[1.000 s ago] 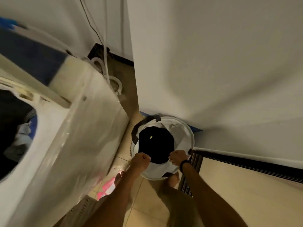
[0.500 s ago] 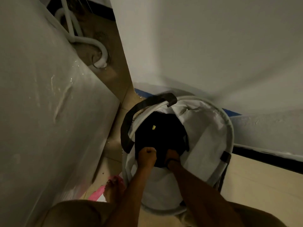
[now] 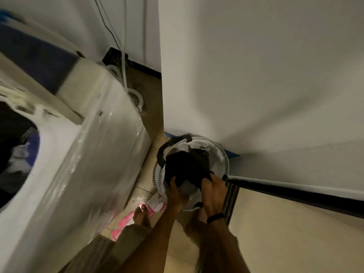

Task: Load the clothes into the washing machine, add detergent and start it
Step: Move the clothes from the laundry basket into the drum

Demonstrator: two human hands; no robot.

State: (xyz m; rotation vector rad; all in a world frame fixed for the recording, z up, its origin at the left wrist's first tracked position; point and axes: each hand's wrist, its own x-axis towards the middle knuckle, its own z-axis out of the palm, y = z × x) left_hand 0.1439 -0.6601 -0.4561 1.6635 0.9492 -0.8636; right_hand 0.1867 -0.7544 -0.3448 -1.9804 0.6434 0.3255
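A white round laundry basket (image 3: 223,160) with a dark strap handle stands on the floor in the corner by the wall. Over it hangs a black garment (image 3: 187,166), lifted partly out of the basket. My left hand (image 3: 174,191) grips the garment's near left edge, and my right hand (image 3: 213,189), with a dark band at the wrist, grips its near right edge. The white top-loading washing machine (image 3: 94,146) fills the left side, its lid up. Dark and light clothes (image 3: 17,154) lie in its open drum at the far left.
A white wall (image 3: 256,75) rises right behind the basket. Hoses and a cable (image 3: 124,71) run down behind the machine to the floor. A pink and white package (image 3: 155,206) lies on the tiles by my bare foot. A dark striped mat (image 3: 231,196) lies right of the basket.
My head has risen, bringing the machine top back into view. Both hands have closed on the black garment and pulled it up out of the basket.
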